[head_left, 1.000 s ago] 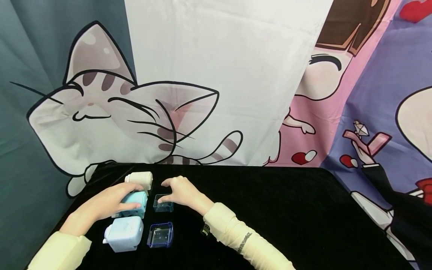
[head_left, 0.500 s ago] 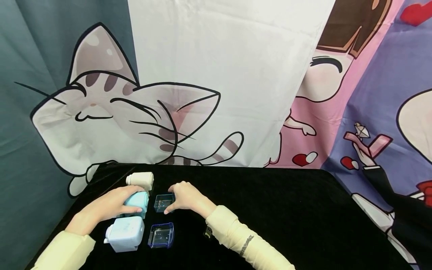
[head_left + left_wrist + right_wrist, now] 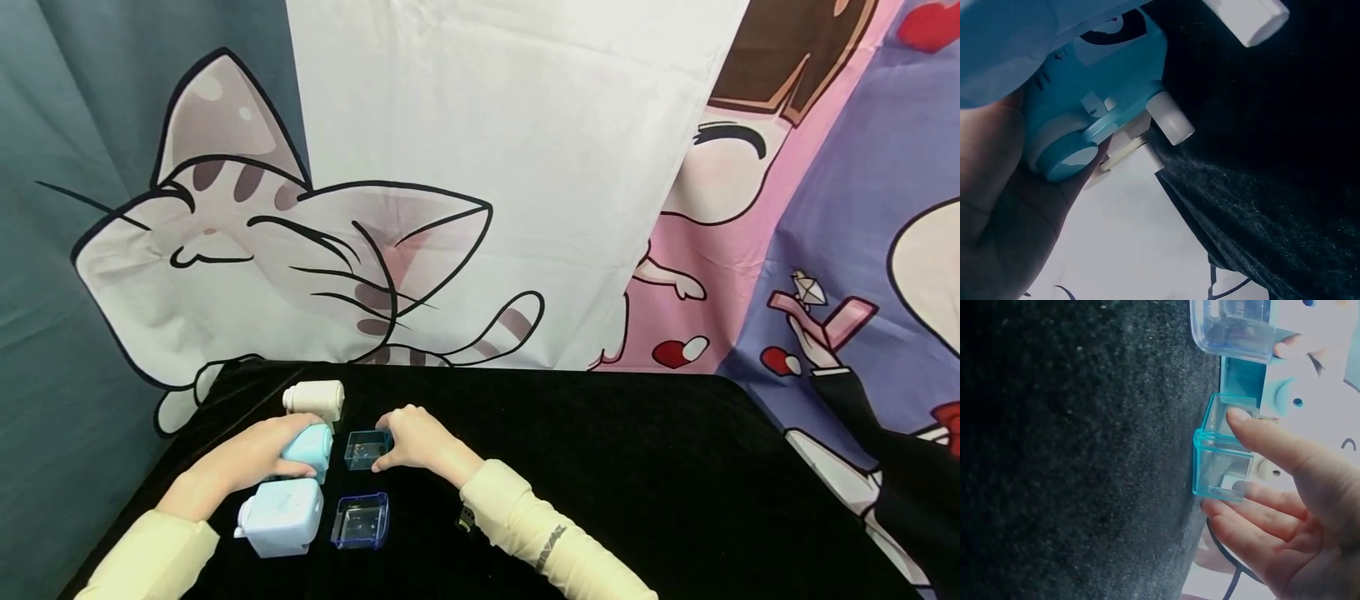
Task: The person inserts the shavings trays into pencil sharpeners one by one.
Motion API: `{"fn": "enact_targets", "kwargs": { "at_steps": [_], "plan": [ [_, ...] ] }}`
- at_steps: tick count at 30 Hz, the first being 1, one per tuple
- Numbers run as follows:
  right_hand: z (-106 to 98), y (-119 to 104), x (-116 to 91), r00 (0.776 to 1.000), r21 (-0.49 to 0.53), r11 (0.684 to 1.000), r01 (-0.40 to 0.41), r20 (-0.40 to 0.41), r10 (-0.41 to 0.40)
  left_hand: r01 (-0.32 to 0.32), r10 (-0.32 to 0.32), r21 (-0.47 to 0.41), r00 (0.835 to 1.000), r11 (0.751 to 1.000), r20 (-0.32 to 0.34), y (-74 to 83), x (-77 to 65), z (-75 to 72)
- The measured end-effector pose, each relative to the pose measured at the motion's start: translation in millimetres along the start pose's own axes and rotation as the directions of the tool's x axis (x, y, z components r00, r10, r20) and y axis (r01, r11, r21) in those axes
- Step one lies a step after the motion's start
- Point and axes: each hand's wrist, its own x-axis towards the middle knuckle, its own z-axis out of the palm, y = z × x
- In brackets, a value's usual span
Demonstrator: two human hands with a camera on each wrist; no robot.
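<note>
With thumb and fingers spread around it, my left hand point(image 3: 251, 457) grips a turquoise hand-crank pencil sharpener point(image 3: 309, 450), lying on its side. Its white crank knob point(image 3: 1170, 119) shows in the left wrist view. Just to its right is a clear turquoise drawer point(image 3: 365, 451). My right hand point(image 3: 422, 439) has the drawer's right end between thumb and fingers. In the right wrist view the thumb overlaps one side of the drawer point(image 3: 1222, 462), and the fingertips are right at the opposite side. Part of the turquoise sharpener is hidden under my left hand.
A light blue sharpener point(image 3: 281, 515) lies nearer me, with a clear blue-rimmed drawer point(image 3: 361, 523) to its right. Behind the turquoise sharpener lies a cream one point(image 3: 318, 400). Black cloth point(image 3: 600, 483) covers the table, and a printed cloth point(image 3: 525, 167) hangs behind it.
My right hand has shifted from over the turquoise drawer to its right end, uncovering most of it. My left hand stays around the turquoise sharpener. The head view has shifted slightly.
</note>
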Motion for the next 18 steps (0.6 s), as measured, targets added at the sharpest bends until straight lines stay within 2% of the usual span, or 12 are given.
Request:
{"fn": "enact_targets", "kwargs": {
  "at_steps": [18],
  "plan": [
    [6.2,2.0,0.7,0.999,-0.003,1.000,-0.007,-0.045,0.007,0.041,-0.041,-0.025,0.999,0.999,0.002,-0.6,0.8,3.4]
  ]
}}
